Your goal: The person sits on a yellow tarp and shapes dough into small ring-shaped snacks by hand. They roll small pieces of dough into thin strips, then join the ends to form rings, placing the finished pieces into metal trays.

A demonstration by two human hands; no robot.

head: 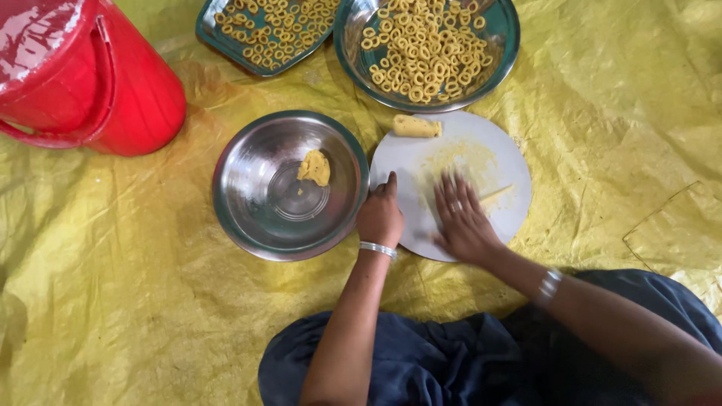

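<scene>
— What's under that right hand [460, 219]?

— A thin strand of yellow dough [498, 195], lying on the round white board [496, 150]. The fingers are spread flat and pressed down on it; they're blurred, so I'd guess she's rolling it, though I can't swear to it. One end of the strand pokes out on the far side of the hand.

— And the left hand [380, 216]?

— Loosely curled at the near-left edge of the board, thumb up, resting there. Holding nothing, as far as I can see.

— How does the dough look to handle?

— Soft and light, I'd say, a bit greasy. It leaves a yellow smear on the board. A strand that thin would likely tear if pinched, so it wants lifting gently by its ends.

— More of it about?

— A stubby log of dough [416, 126] at the board's far edge, and a lump [315, 167] in the steel bowl [248, 218] just left of the board. Beyond the board, a round tray [505, 37] and a square tray [214, 36] of finished rings. A red bucket [98, 83] sits far to the left.
</scene>
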